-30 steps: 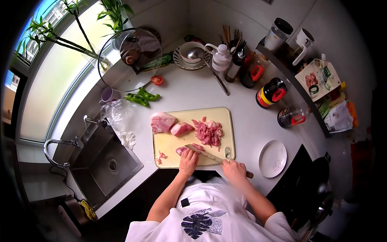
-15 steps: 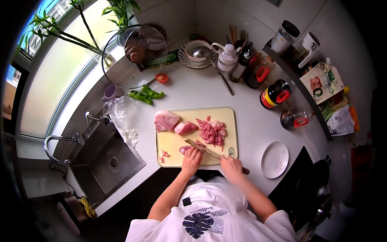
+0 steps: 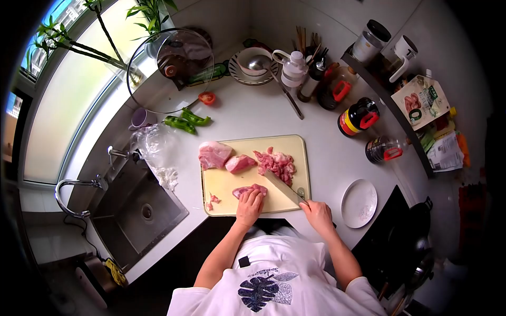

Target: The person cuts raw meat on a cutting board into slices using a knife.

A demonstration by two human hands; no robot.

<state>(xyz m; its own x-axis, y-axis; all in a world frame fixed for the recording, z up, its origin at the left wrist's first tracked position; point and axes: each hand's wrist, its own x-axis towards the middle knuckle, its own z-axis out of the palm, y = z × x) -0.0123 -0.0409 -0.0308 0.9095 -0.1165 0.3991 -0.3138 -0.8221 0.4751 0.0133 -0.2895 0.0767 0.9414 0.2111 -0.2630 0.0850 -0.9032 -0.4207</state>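
With curled fingers, my left hand (image 3: 250, 207) holds a small piece of raw meat (image 3: 243, 191) down on the cream cutting board (image 3: 224, 184). My right hand (image 3: 318, 216) is closed round the handle of a kitchen knife (image 3: 285, 189). The broad blade slants up and left over the board, its tip at the lower edge of a pile of cut raw meat (image 3: 278, 166). A large meat chunk (image 3: 214, 155) and a smaller chunk (image 3: 240, 164) lie at the board's upper left. Small meat scraps (image 3: 212, 201) rest near its lower left corner.
A white plate (image 3: 359, 203) stands right of the board, beside the dark stove (image 3: 387, 231). The sink (image 3: 142, 210) and a clear plastic bag (image 3: 155, 143) are on the left. Green peppers (image 3: 181, 124), a cut tomato (image 3: 207, 98), a ladle (image 3: 287, 94) and sauce bottles (image 3: 358, 118) sit behind.
The knife has moved right, away from the piece under my left hand, to the cut meat pile. My right hand has shifted right with it; my left hand stays on the piece.
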